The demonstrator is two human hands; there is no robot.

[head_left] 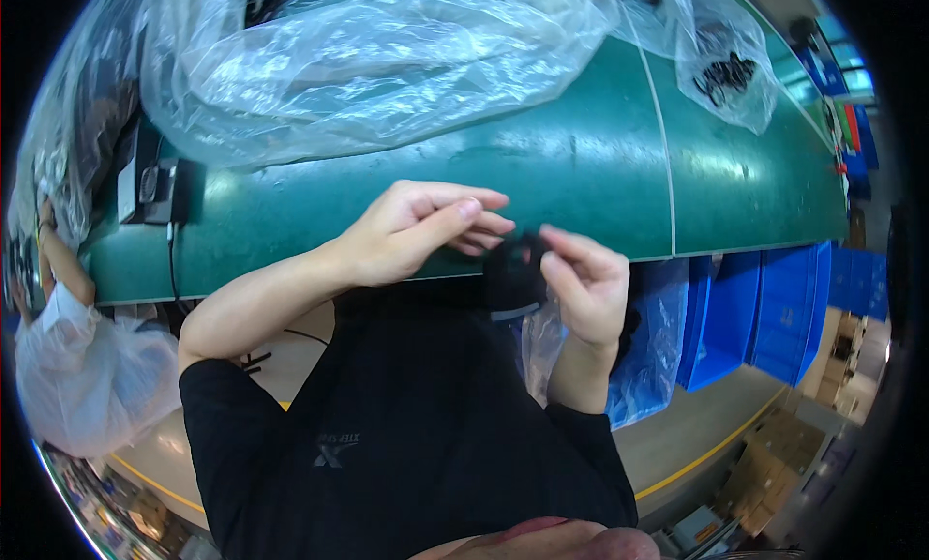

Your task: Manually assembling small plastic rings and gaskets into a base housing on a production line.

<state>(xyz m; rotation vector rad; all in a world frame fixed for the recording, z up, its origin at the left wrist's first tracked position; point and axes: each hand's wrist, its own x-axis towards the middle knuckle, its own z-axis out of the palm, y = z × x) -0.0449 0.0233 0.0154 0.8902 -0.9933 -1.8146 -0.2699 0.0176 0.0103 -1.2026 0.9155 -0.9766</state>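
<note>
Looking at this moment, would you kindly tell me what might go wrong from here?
The black item appears held only by the fingers of the right hand, close to the near edge of the green table, so a slip might send it off the table.
The cable of the small box-shaped device hangs over that edge; a snag could drag the device.

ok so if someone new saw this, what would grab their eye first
Probably the big, shiny clear plastic spread over the far part of the green table. Next, at the near edge, the right hand holds a blurred black item, with the left hand open beside it. Bright blue bins also stand out at the right, below the table's edge.
</note>
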